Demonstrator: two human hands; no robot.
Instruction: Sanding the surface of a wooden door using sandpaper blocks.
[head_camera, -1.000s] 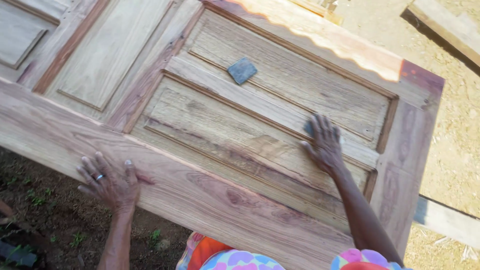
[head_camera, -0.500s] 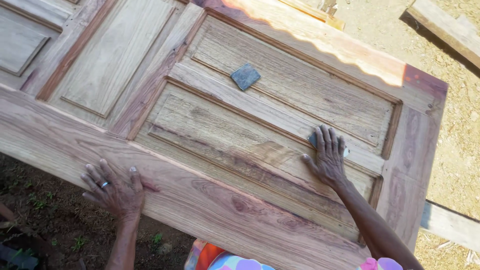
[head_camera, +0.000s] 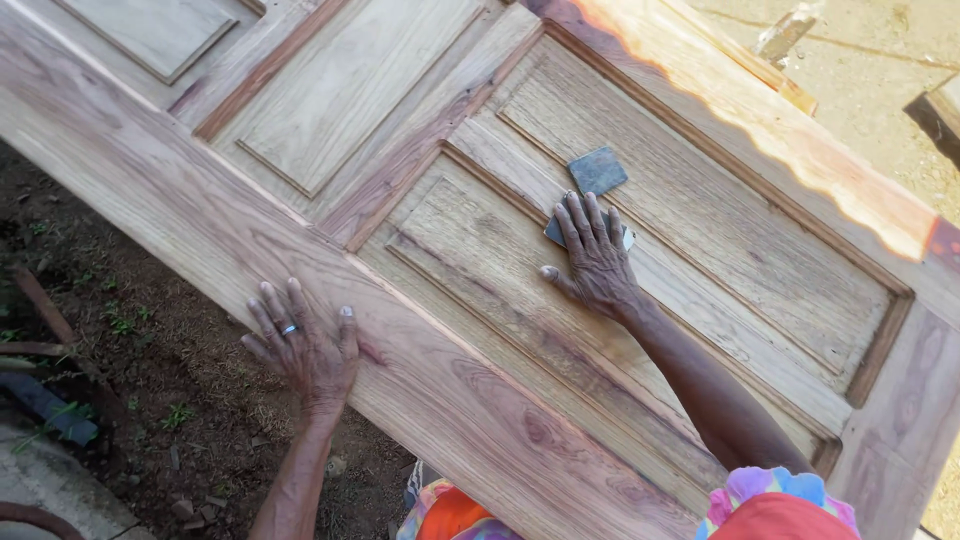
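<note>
1. A small grey sheet of sandpaper (head_camera: 560, 232) lies flat under the fingertips of the right hand (head_camera: 597, 262), its edges showing on either side of the fingers.
2. The right hand is spread open, palm down, pressing the sheet onto a raised panel of the wooden door (head_camera: 700, 230); it grips nothing.
3. A second grey sandpaper piece (head_camera: 598, 171) sits just beyond the right fingertips, apart from them.
4. The left hand (head_camera: 303, 342), wearing a ring (head_camera: 288, 329), lies flat and open on the door's near edge rail, holding nothing.
5. Below the left hand is bare soil (head_camera: 120, 330).
</note>
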